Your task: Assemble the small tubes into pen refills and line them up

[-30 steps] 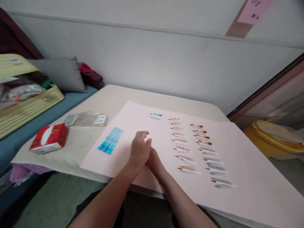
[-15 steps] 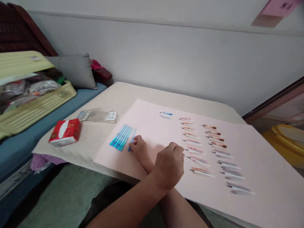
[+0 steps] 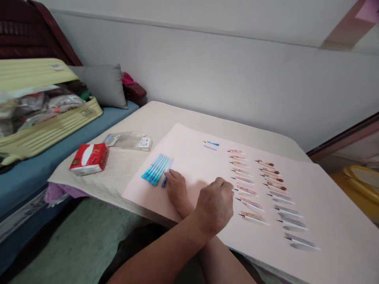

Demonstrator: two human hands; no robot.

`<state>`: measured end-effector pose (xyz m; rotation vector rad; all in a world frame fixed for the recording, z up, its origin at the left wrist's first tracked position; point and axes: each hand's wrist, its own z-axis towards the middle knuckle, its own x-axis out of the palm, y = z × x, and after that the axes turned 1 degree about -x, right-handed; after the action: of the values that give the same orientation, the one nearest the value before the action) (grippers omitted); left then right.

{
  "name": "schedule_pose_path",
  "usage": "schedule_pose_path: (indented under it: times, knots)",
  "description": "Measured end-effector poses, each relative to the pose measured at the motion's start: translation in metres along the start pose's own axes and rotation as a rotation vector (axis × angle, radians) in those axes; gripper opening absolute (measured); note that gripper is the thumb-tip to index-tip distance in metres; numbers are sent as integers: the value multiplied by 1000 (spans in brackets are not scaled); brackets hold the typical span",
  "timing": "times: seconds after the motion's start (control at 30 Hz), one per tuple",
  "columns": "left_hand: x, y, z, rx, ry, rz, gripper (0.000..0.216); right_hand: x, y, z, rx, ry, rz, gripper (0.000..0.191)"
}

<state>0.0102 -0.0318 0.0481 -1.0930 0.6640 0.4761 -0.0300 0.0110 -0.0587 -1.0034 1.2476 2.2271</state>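
My arms are crossed, the left forearm lying over the right. On the left side of the pink sheet [image 3: 195, 165], my right hand [image 3: 177, 190] has its fingers closed on a blue pen [image 3: 167, 177]. Beside it lies a tight row of several light-blue pens [image 3: 156, 169]. My left hand [image 3: 216, 206] is curled with its back up, over the sheet near the pen parts; its fingertips and anything in them are hidden. To its right, pink pen parts with white refills [image 3: 244, 191] lie in a column. A blue pen barrel [image 3: 213, 143] with a refill lies farther back.
A second column of brown and grey pen parts [image 3: 275, 187] lies farther right. On the cloth-covered table are a red tissue pack [image 3: 90, 157] and a clear plastic packet [image 3: 127, 141]. An open yellow case [image 3: 59, 118] and grey pillow [image 3: 103, 85] sit on the bed. A wall stands behind.
The view has turned slightly, shifting most things a little rightward. My right hand stays at the blue pen, its fingers turned slightly. My left hand keeps its curled shape.
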Motion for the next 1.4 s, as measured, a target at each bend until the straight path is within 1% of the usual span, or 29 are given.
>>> schedule_pose_path:
  times: [0.47,0.83,1.1,1.17,1.3,1.4]
  knots:
    - [2,2,2,-5,-1,20,19,2,4,-2,-75,57,-94,19]
    - [3,2,2,-8,0,14,18,2,6,-2,-57,53,-91,25]
    - [6,4,2,-9,-8,11,19,0,6,-3,-55,55,-93,22]
    - [6,4,2,-3,-14,12,20,1,6,-2,-42,42,-68,22]
    - [4,6,3,-24,-25,5,20,2,5,0,10,-21,-12,30]
    - [3,8,5,-51,-31,-9,20,-7,2,-5,56,-50,-5,32]
